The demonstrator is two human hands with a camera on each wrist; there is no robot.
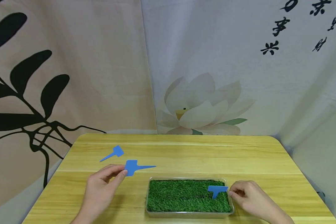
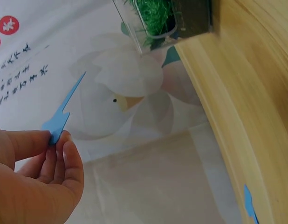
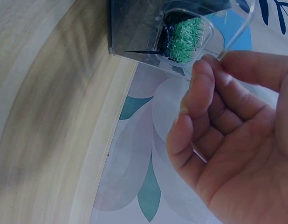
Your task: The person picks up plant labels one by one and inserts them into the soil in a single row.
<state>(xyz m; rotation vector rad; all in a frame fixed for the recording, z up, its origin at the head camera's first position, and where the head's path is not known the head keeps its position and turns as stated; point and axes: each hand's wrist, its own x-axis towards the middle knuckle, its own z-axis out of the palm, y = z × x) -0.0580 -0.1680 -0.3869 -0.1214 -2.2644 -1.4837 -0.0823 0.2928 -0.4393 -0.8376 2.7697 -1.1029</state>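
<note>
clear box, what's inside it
Green artificial grass fills the clear box; over its right end, a blue marker points down. What lies beneath the middle of the grass is covered.

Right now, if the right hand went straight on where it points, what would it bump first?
Probably the blue T-shaped plant label, or the rim of the clear plastic tray; depth is unclear.

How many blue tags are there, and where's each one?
3: one tag in the left hand, one tag on the table beyond it, one tag at the right end of the grass, by the right hand. Any behind the hands wouldn't show.
</note>
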